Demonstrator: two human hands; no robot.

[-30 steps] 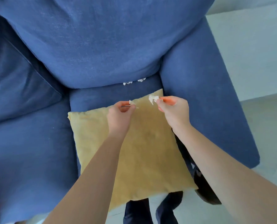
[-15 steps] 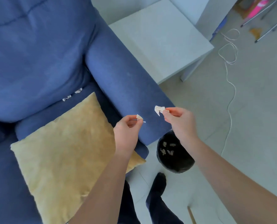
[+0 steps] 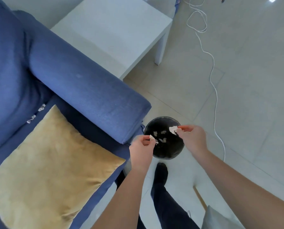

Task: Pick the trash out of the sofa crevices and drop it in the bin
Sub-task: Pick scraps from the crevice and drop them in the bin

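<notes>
A round black bin (image 3: 166, 152) stands on the floor by the blue sofa's armrest (image 3: 88, 90), with several paper scraps inside. My left hand (image 3: 142, 150) pinches a small paper scrap (image 3: 152, 137) over the bin's left rim. My right hand (image 3: 191, 139) pinches a larger white scrap (image 3: 173, 129) over the bin's upper right part. More white scraps (image 3: 37, 114) sit in the crevice between the sofa's back cushion and seat.
A yellow cushion (image 3: 50, 171) lies on the sofa seat. A white side table (image 3: 114, 30) stands behind the armrest. A white cable (image 3: 212, 66) runs across the tiled floor at right. My leg and dark sock (image 3: 161, 174) are just below the bin.
The view has swung from the sofa to the floor. Both hands have carried their scraps from above the cushion, past the armrest, to over the bin.
</notes>
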